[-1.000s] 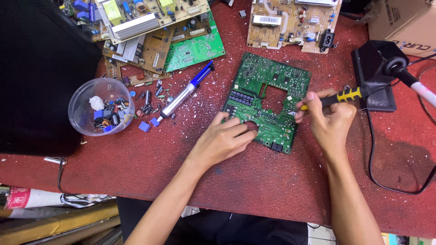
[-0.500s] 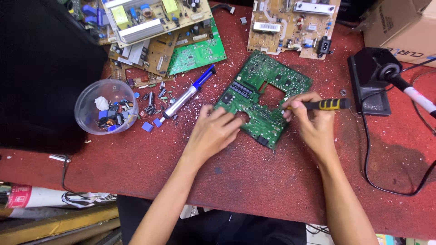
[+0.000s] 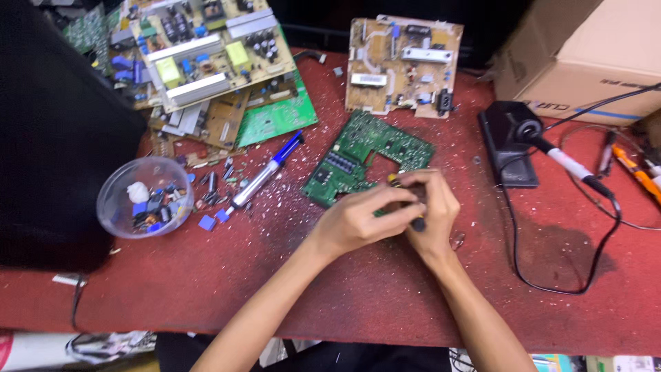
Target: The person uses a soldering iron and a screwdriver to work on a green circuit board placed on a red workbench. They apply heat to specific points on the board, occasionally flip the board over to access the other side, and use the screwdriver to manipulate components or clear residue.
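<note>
A green circuit board [image 3: 358, 148] with a square cut-out lies tilted on the red bench top. Both my hands meet over its near right corner. My right hand [image 3: 435, 213] is closed around a screwdriver [image 3: 418, 222] with a yellow and black handle, of which only the ends show. My left hand [image 3: 354, 222] rests on the board's near edge, its fingertips against my right hand and the tool. The part of the board under my hands is hidden.
A blue and silver desoldering pump [image 3: 265, 172] lies left of the board, beside loose components and a clear bowl [image 3: 144, 196] of parts. Stacked circuit boards [image 3: 200, 62] and a tan board [image 3: 403, 65] sit at the back. At right: soldering iron stand [image 3: 513, 134], cables, cardboard box [image 3: 592, 55].
My right hand has turned the screwdriver from lying sideways to nearly hidden in the fist. My left hand has slid right along the board to meet it. The view has moved closer.
</note>
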